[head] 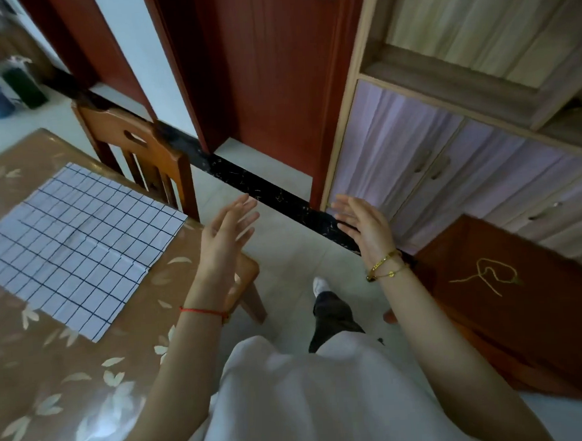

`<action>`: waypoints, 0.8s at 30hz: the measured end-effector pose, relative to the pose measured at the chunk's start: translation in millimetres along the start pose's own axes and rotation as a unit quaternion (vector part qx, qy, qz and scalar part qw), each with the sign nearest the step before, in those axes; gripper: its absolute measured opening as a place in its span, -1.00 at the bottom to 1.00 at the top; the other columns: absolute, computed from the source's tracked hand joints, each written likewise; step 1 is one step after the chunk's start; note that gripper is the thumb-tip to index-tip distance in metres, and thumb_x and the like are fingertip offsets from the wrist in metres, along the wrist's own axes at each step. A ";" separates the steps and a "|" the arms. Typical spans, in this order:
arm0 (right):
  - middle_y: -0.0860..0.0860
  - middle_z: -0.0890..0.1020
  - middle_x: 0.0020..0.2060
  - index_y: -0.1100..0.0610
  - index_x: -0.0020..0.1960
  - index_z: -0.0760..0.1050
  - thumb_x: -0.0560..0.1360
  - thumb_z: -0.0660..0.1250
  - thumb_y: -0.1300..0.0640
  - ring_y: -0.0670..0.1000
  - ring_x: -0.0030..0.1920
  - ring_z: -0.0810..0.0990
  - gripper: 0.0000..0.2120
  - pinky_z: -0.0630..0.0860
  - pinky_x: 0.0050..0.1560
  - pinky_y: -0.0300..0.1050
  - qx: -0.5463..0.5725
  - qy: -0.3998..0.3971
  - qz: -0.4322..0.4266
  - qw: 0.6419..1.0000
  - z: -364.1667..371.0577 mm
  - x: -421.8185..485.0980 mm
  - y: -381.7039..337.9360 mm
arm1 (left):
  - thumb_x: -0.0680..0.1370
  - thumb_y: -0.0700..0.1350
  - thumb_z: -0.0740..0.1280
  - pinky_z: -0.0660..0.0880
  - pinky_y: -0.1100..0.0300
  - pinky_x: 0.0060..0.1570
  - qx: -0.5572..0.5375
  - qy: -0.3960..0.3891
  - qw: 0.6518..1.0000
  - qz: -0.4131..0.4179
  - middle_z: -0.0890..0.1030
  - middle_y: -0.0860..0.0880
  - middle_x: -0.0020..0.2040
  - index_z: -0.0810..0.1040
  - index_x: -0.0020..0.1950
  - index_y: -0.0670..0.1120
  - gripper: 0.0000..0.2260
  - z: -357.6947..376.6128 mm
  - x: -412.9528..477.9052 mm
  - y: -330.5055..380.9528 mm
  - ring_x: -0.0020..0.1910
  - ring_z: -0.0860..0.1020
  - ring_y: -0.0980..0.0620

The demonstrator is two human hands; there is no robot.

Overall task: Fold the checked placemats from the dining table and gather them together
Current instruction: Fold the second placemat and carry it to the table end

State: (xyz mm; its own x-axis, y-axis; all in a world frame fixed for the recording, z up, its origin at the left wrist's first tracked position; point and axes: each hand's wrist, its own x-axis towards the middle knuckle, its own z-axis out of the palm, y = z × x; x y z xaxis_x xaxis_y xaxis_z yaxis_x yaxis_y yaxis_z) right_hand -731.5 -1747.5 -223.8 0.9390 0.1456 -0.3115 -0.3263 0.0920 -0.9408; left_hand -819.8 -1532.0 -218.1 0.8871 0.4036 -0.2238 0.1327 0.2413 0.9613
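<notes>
A white placemat with a dark checked grid (pixel 75 245) lies flat and unfolded on the dining table (pixel 55 384), near the table's right edge. My left hand (pixel 224 237) is raised in the air to the right of the placemat, just past the table edge, fingers straight and holding nothing. My right hand (pixel 364 226) is raised further right over the floor, fingers spread, also holding nothing. Neither hand touches the placemat.
A wooden chair (pixel 137 150) stands at the table's right side, its seat under my left hand. A dark wooden cabinet (pixel 523 302) sits at the right, pale cupboards (pixel 431 159) and a red door (pixel 275 69) behind. Tiled floor lies between table and cabinet.
</notes>
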 end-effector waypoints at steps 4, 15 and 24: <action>0.05 0.65 0.09 0.13 0.19 0.57 0.62 0.19 0.06 -0.04 0.03 0.60 -0.73 0.52 0.09 -0.12 -0.024 -0.057 0.006 0.998 26.2 76.1 -19.8 | 0.66 0.04 0.19 0.42 -0.06 0.37 -0.003 0.056 0.998 0.013 0.63 0.01 0.23 0.53 0.34 -0.06 -0.67 4.5 51.6 10.8 0.23 0.59 0.02; 0.06 0.67 0.09 0.14 0.18 0.58 0.62 0.19 0.03 -0.02 0.05 0.60 -0.71 0.50 0.05 -0.16 -0.103 -0.208 -0.003 0.973 106.3 280.6 -89.9 | 0.65 -0.01 0.22 0.44 -0.02 0.34 -0.068 0.207 0.976 0.026 0.65 0.03 0.21 0.54 0.34 -0.04 -0.70 31.2 204.7 54.8 0.21 0.61 0.03; 0.03 0.68 0.03 0.05 0.09 0.61 0.62 0.20 0.05 -0.01 0.05 0.60 -0.78 0.51 0.14 -0.07 -0.116 -0.319 0.028 0.940 181.4 372.2 -104.0 | 0.64 -0.04 0.24 0.44 -0.01 0.33 -0.093 0.308 0.946 0.041 0.65 0.02 0.22 0.54 0.34 -0.04 -0.71 16.2 275.3 75.6 0.22 0.60 0.03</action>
State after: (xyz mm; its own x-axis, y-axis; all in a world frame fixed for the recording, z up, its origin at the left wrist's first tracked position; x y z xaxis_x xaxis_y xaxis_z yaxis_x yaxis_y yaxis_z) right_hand -367.7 -1524.2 -217.5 0.6416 0.7113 -0.2871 -0.2714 -0.1396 -0.9523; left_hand -558.4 -1417.0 -204.4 0.4580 0.8512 -0.2563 -0.0565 0.3156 0.9472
